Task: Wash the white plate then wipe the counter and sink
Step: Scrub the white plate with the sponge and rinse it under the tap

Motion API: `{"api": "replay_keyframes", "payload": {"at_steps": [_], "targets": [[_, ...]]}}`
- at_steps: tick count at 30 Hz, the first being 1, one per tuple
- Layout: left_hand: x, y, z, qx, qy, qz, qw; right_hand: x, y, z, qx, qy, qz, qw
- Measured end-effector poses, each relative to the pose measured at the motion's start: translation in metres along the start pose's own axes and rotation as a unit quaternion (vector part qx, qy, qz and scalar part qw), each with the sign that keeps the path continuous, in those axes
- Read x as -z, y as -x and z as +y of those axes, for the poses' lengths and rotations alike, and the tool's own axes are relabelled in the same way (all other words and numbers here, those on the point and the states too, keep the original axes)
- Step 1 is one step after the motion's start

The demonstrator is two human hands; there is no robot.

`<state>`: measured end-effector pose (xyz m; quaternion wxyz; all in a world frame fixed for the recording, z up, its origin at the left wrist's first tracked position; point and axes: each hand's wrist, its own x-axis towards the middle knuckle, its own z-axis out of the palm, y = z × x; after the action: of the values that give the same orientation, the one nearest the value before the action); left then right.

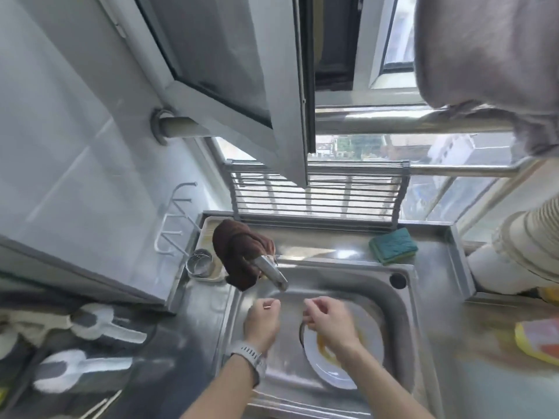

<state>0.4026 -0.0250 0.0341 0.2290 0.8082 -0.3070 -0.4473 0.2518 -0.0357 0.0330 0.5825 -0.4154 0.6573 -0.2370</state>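
Note:
The white plate (335, 373) lies tilted in the steel sink (406, 300), smeared with yellow-orange residue. My right hand (329, 322) is over its far rim, fingers curled onto the edge. My left hand (261, 323), a watch on the wrist, hovers beside it over the basin, loosely curled and holding nothing. Both hands sit just below the faucet spout (272, 272). I see no water stream. A brown cloth (236, 252) is draped over the faucet's base. A green and yellow sponge (393, 246) rests on the sink's back ledge.
A metal cup (201, 263) stands on a small tray (208, 225) left of the faucet. A yellow cloth (538, 337) lies on the steel counter (484, 343) to the right. A folding rack (317, 195) leans behind the sink, and an open window sash (242, 86) juts overhead.

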Motion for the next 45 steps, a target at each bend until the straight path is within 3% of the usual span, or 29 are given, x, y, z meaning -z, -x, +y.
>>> {"api": "replay_keyframes", "payload": {"at_steps": [3,5,12,19,24,36,43,45], "targets": [[0.018,-0.031,-0.006,0.013,0.033,0.027,0.999,-0.07,-0.04,-0.01,-0.05,-0.145,-0.044,0.987],[0.024,-0.051,-0.007,0.009,0.061,0.031,0.998,-0.1,-0.062,-0.011,-0.056,-0.201,-0.022,0.978],[0.017,-0.091,-0.012,-0.019,0.134,0.046,0.99,-0.137,-0.101,0.013,-0.057,-0.216,0.024,0.974],[0.015,-0.103,-0.016,0.003,0.252,0.025,0.967,-0.155,-0.105,0.018,-0.097,-0.348,0.07,0.93],[0.02,-0.108,-0.025,-0.059,0.241,0.018,0.969,-0.161,-0.102,0.016,-0.079,-0.392,0.098,0.911],[0.019,-0.111,-0.027,-0.051,0.255,0.021,0.965,-0.164,-0.1,0.015,-0.077,-0.442,0.106,0.888],[0.015,-0.097,-0.032,0.001,0.208,0.0,0.978,-0.143,-0.077,0.022,-0.13,-0.539,0.036,0.831],[0.007,-0.09,-0.036,-0.022,0.163,-0.026,0.986,-0.131,-0.076,0.037,-0.169,-0.568,0.039,0.805]]}}
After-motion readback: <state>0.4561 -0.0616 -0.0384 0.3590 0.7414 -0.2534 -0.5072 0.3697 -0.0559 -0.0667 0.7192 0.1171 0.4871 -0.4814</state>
